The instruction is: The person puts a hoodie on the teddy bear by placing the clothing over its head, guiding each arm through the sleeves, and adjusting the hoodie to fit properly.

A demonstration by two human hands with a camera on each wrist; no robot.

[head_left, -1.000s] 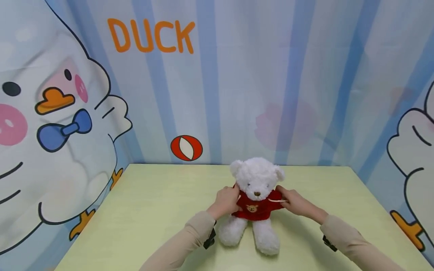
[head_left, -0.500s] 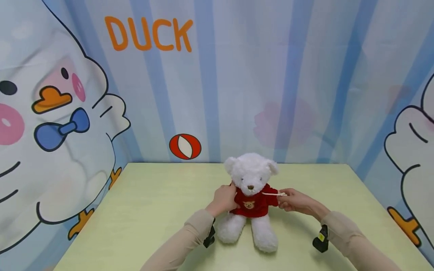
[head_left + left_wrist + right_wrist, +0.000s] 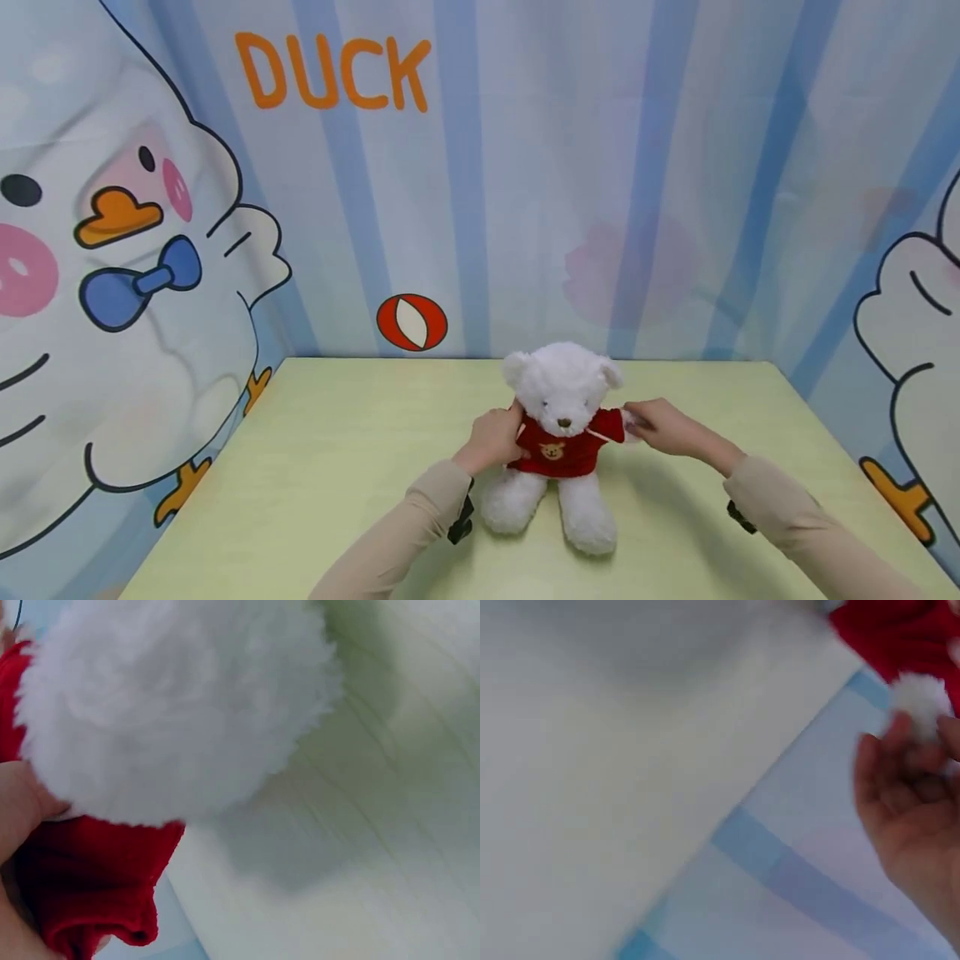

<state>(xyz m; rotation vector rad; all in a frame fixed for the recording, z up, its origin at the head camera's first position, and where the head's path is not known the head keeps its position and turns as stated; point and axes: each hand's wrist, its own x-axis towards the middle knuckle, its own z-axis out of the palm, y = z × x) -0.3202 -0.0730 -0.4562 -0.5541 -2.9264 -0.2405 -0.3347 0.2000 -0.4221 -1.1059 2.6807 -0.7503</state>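
Note:
A white plush teddy bear (image 3: 564,385) in a red sweater (image 3: 573,458) sits upright on the table, facing the head camera. On the sweater's chest is a small bear-face patch (image 3: 552,451). My left hand (image 3: 491,438) grips the sweater by the bear's arm on the left; in the left wrist view its thumb (image 3: 26,799) presses the red cloth beside the white fur. On the other side, my right hand (image 3: 666,427) pinches the bear's white paw (image 3: 919,701), which pokes out of the red sleeve (image 3: 612,425). A white drawstring (image 3: 598,435) hangs at the neck.
The pale green table (image 3: 360,433) ends at a striped blue curtain (image 3: 517,167) with duck pictures. A dark wrist camera (image 3: 461,522) is strapped under the left sleeve cuff, another (image 3: 741,517) under the right.
My right hand has shifted from the sleeve end and drawstring to the paw, which now shows beyond the cuff. The drawstring is out of its fingers. My left hand keeps its hold.

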